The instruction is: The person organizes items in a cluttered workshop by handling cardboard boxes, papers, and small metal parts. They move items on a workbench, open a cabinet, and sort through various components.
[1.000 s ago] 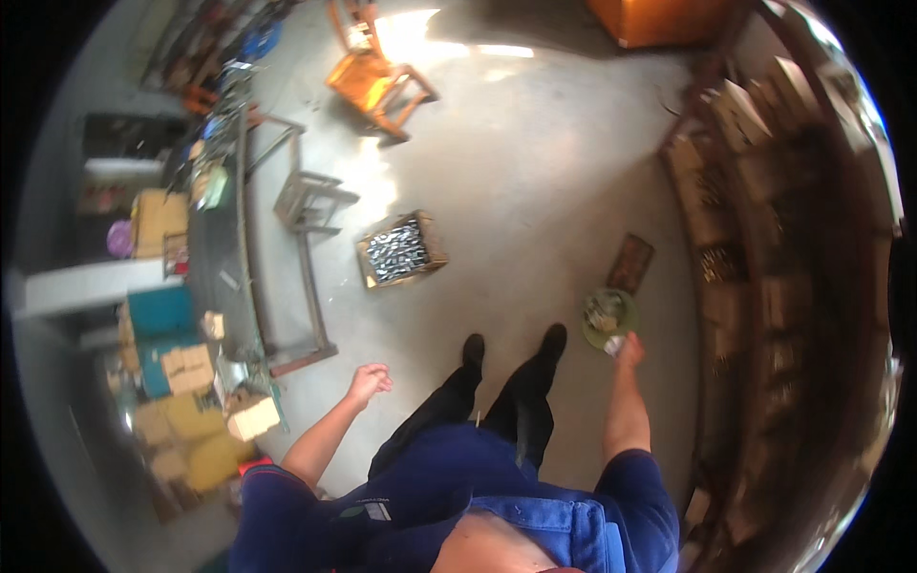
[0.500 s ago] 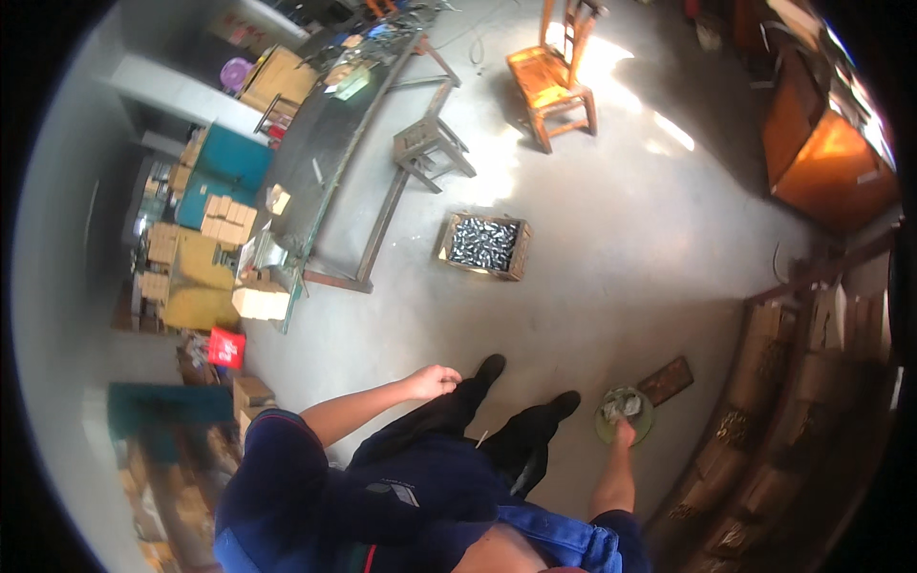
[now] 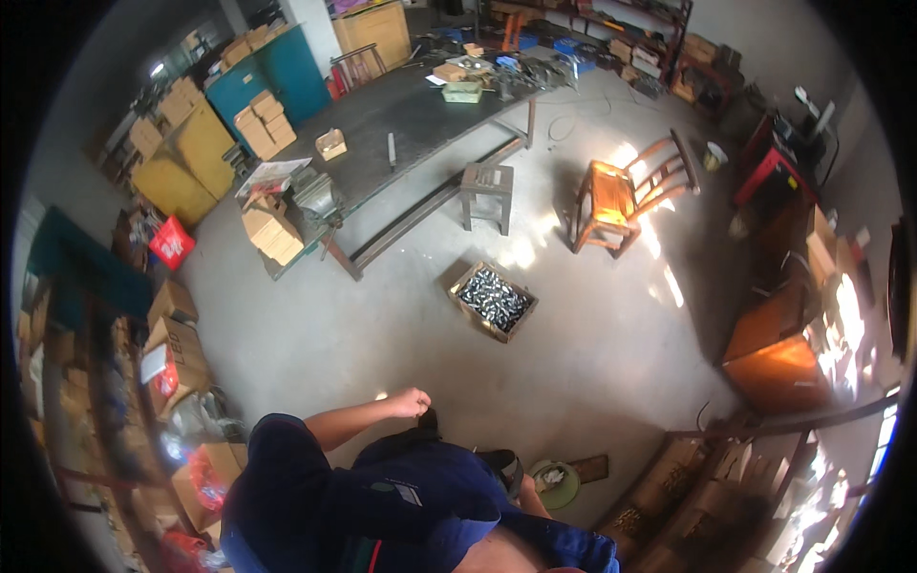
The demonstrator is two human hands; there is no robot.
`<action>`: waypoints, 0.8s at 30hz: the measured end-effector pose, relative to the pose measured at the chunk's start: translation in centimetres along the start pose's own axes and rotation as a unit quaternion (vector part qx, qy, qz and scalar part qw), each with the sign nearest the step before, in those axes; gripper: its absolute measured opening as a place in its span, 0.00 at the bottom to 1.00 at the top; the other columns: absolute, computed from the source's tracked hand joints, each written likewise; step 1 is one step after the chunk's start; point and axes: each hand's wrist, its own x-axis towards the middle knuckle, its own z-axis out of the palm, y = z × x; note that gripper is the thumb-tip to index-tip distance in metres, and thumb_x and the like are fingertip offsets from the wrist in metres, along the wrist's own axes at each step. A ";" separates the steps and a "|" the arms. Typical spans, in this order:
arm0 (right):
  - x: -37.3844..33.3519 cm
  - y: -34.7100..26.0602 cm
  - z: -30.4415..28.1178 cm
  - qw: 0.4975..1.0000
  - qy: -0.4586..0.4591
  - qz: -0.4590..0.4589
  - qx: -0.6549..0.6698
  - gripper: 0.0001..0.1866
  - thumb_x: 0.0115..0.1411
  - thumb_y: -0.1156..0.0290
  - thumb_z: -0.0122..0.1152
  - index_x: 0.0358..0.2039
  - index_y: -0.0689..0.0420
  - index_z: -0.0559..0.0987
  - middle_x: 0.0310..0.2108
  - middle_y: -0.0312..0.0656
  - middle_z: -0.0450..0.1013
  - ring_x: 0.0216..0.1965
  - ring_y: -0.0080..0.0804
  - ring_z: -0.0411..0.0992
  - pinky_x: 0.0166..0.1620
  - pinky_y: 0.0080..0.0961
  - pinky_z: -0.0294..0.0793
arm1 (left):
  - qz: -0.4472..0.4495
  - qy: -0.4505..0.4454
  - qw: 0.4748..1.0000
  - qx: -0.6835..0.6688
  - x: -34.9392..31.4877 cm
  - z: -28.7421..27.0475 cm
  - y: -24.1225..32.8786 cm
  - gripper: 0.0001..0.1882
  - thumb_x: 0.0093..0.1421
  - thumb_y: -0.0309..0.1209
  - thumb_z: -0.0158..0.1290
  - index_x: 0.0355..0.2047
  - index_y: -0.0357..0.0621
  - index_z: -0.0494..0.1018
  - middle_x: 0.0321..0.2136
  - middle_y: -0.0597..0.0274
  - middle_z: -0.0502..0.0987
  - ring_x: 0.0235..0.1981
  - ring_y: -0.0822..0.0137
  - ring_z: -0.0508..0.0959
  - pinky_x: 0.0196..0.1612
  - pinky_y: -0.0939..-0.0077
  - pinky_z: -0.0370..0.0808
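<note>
One left hand point(image 3: 412, 403) loosely clenched, one right hand point(image 3: 529, 495) beside a green basin point(image 3: 570, 495).
The basin sits on the grey floor point(image 3: 315, 353), next to a brown board point(image 3: 592, 468); whether the right hand's grip holds anything, I cannot tell from here. Farther ahead, a wooden crate point(image 3: 480, 323) of shiny metal pieces point(image 3: 495, 299) stands near a four-legged stool point(image 3: 488, 179).

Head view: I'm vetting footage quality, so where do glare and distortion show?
Head view: sunlit patches glare on the floor around the wooden chair; head view again: the shelf rail at lower right bends toward the rim, and the picture's corners fall to black.
</note>
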 end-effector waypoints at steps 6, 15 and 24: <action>3.2 -5.6 0.7 0.896 -0.026 -0.058 -0.440 0.10 0.49 0.62 0.50 0.28 0.52 0.75 0.24 0.36 0.71 0.26 0.31 0.68 0.27 0.28 0.64 | -0.004 -0.003 0.983 -0.183 0.6 -4.3 -9.7 0.14 0.50 0.28 0.46 0.37 0.34 0.71 0.24 0.58 0.75 0.23 0.70 0.75 0.27 0.76 0.72; -8.6 -15.4 22.6 0.911 0.045 -0.037 -0.408 0.09 0.52 0.66 0.45 0.24 0.54 0.74 0.17 0.31 0.69 0.14 0.23 0.65 0.15 0.20 0.56 | -0.024 0.137 0.924 -0.356 -0.4 -9.7 -19.6 0.11 0.48 0.25 0.46 0.32 0.34 0.71 0.21 0.55 0.74 0.19 0.67 0.75 0.21 0.77 0.72; -3.0 -24.4 28.9 0.931 -0.029 -0.051 -0.360 0.06 0.53 0.68 0.49 0.27 0.50 0.76 0.23 0.32 0.71 0.22 0.22 0.68 0.25 0.23 0.66 | -0.147 0.193 0.888 -0.390 -1.1 -11.7 -22.8 0.10 0.50 0.25 0.43 0.32 0.34 0.70 0.20 0.53 0.75 0.19 0.63 0.76 0.20 0.76 0.73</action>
